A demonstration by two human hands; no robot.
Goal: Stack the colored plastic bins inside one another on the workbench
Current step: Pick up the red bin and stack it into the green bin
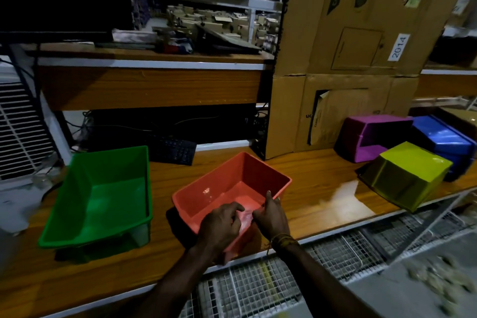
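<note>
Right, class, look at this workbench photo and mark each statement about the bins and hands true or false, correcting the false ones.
1. The green bin sits upright, left of the red bin. True.
2. Both hands are at the purple bin. False: the left hand and right hand are at the red bin's near rim.
3. The yellow bin is tipped over. True.
4. The blue bin is nested in the green bin. False: it lies at the far right.

white label (398, 47) reading "2014" on the upper cardboard box (361, 15)
</note>
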